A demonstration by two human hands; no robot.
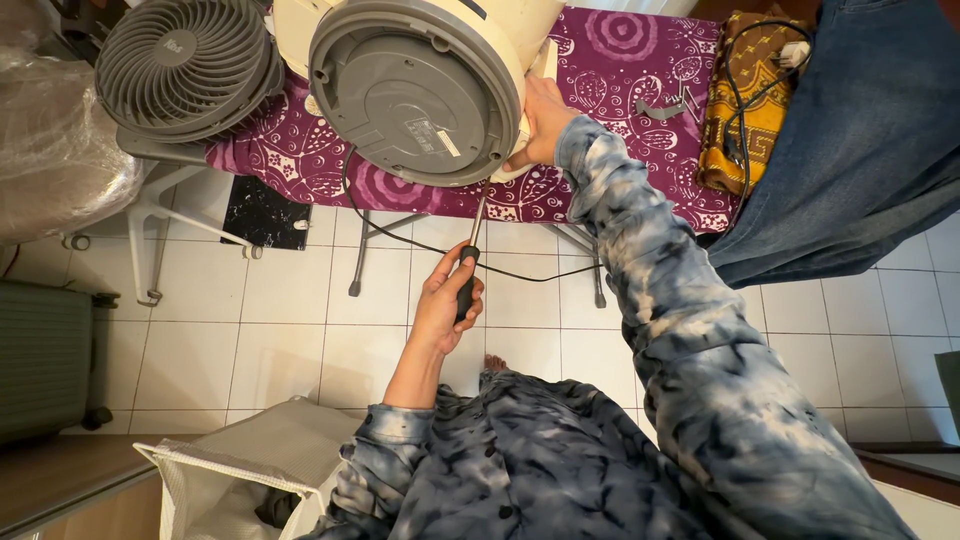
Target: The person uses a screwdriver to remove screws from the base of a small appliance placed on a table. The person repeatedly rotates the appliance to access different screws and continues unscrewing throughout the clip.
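A cream rice cooker [420, 80] lies tipped on its side on a table with a purple patterned cloth [620, 110], its grey round base facing me. My right hand [543, 120] grips the cooker's right edge and steadies it. My left hand [447, 300] is closed around the black handle of a screwdriver [468, 270]. The metal shaft points up toward the lower rim of the grey base. A black power cord [420, 245] hangs from the cooker and loops below the table edge.
A grey fan [185, 65] sits at the table's left end. A folded yellow-brown cloth with a black cable [745, 100] and blue jeans [870, 130] lie at the right. A white mesh basket [240, 480] stands at lower left, and a dark green suitcase [40, 360] on the white tiled floor.
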